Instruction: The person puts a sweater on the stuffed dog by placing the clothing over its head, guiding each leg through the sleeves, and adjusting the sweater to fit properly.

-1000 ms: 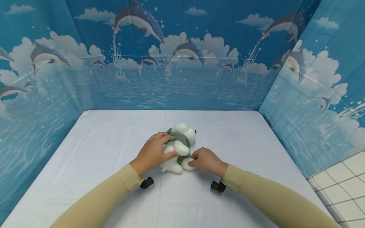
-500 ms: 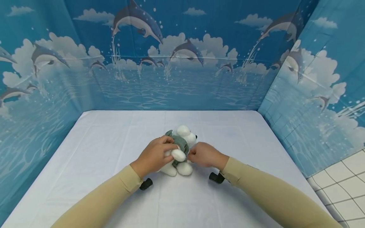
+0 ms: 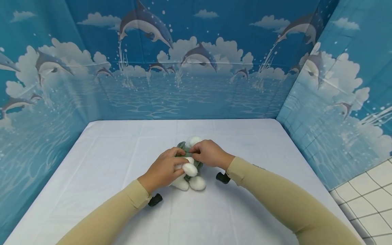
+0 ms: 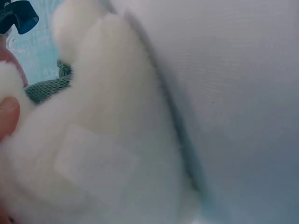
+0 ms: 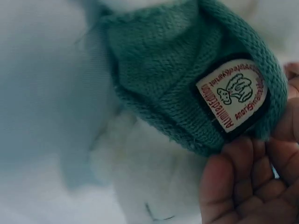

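Observation:
A white plush toy (image 3: 197,183) sits near the middle of the table, its feet toward me and its face hidden behind my right hand. Round its neck is a green knitted scarf (image 5: 154,70) with a sewn-on label (image 5: 233,95). My left hand (image 3: 162,170) grips the toy's side, thumb against one of its arms. White fur with a pale tag (image 4: 96,161) fills much of the left wrist view. Up at the neck, my right hand (image 3: 212,154) pinches the scarf's edge beside the label between thumb and fingers.
A white cloth covers the table (image 3: 113,153). Blue curtains with dolphins (image 3: 196,92) stand behind and on both sides. White tiles (image 3: 373,200) show at the lower right. A small black camera (image 3: 155,200) hangs under each wrist.
My right hand has risen from the toy's foot, past its chest, to the scarf at its neck. My left hand stays at the toy's side, and the toy has turned slightly.

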Available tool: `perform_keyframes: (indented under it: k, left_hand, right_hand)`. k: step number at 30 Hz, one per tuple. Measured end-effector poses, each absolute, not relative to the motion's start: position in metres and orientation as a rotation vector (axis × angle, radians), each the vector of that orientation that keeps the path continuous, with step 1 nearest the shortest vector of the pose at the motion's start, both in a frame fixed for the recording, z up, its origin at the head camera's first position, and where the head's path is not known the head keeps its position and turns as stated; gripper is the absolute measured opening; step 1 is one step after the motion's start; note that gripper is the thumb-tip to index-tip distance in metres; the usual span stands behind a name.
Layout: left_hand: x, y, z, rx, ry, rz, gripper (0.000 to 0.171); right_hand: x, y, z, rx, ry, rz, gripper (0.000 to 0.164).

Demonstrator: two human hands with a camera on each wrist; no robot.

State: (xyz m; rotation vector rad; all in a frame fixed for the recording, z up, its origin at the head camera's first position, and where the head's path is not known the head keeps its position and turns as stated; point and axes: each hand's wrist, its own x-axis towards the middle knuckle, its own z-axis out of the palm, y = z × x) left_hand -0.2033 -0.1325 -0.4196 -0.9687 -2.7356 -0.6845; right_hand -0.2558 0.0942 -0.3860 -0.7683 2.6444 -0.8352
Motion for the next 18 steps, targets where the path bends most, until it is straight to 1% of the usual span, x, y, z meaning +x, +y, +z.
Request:
perform_keyframes:
  k: [5,11,15,16,18]
  left_hand:
    - [-0.202,-0.132,-0.420,-0.884,-2.724,-0.662,0.021]
    - [-0.200,-0.132,-0.417,-0.786,-2.715,-0.644,0.019]
    - [-0.200,-0.128,-0.413,-0.744,-2.770,-0.690,0.023]
    - [-0.200,-0.127,-0.412,-0.743,-2.790,-0.705,0.024]
    - [-0.199,-0.126,-0.411,-0.746,-2.819,-0.738,0.026]
  right_hand:
    - [-0.247,0.106,-0.390,-0.775,2.691,-0.888,0.015]
    - [-0.236,0.117,-0.387,-0.717,2.655,-1.002,0.015]
    - [-0.234,0.114,-0.382,-0.736,2.704,-0.857,0.007]
    - [-0.234,0.112,-0.380,-0.770,2.725,-0.801,0.008]
    - [-0.236,0.107,-0.378,-0.886,2.755,-0.695,0.018]
